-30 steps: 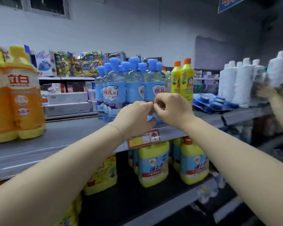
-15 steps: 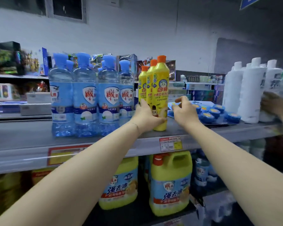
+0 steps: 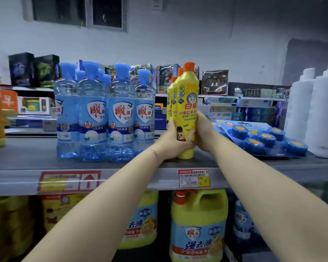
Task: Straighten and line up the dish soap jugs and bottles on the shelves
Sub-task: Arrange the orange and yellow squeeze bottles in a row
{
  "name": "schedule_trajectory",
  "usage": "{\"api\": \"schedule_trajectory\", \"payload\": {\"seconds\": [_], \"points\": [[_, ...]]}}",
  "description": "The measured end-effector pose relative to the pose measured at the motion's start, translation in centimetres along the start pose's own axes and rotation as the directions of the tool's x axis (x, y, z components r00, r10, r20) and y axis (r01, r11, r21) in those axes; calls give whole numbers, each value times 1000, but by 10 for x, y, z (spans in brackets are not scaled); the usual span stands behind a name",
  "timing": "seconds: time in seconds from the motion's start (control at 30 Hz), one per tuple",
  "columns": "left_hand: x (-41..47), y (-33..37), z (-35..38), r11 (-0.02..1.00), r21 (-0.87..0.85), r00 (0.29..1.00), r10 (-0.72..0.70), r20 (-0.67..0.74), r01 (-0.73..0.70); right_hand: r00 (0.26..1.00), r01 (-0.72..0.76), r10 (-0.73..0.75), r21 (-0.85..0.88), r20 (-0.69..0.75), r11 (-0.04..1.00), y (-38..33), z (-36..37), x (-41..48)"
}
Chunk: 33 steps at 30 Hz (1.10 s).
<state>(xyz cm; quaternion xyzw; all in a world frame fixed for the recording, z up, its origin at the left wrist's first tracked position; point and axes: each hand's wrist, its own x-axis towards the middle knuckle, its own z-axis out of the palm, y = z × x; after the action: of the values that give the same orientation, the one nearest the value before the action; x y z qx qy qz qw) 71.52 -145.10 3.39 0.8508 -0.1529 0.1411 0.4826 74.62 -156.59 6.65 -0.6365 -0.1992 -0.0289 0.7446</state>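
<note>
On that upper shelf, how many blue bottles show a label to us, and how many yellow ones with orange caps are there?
Blue bottles showing a label: 4
Yellow bottles with orange caps: 3, the front one gripped by the left hand and right hand
Total: 7

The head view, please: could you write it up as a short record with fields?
held item: front yellow bottle, upright, base on the top shelf
left hand: grips its lower left side
right hand: grips its right side
behind it: other yellow bottles in a row
to its left: clear blue bottles
to its right: blue tablet pack, white bottles
shelf below: yellow jug
</note>
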Motion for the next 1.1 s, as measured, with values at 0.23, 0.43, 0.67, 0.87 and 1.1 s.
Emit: {"api": "schedule_trajectory", "payload": {"seconds": [0.23, 0.43, 0.67, 0.87, 1.1], "points": [[4, 7, -4, 996, -3, 992, -93, 89, 94, 1000, 22, -22, -36, -7, 999, 10, -1, 4], [11, 20, -2, 971, -53, 971, -236, -29, 235, 995, -98, 95, -97, -36, 990, 13, -10, 9], [19, 21, 6, 956, -190, 942, -263, -210, 225, 967, -243, 253, -215, 23, 946, 3, -18, 19], [22, 14, -3, 934, -260, 929, -304, -212, 246, 956, -281, 282, -25, 77, 959, 1, -11, 24], [20, 16, -3, 893, -338, 914, -369, -170, 298, 969, -240, 247, -267, -10, 933, 0, -24, 23]]}}
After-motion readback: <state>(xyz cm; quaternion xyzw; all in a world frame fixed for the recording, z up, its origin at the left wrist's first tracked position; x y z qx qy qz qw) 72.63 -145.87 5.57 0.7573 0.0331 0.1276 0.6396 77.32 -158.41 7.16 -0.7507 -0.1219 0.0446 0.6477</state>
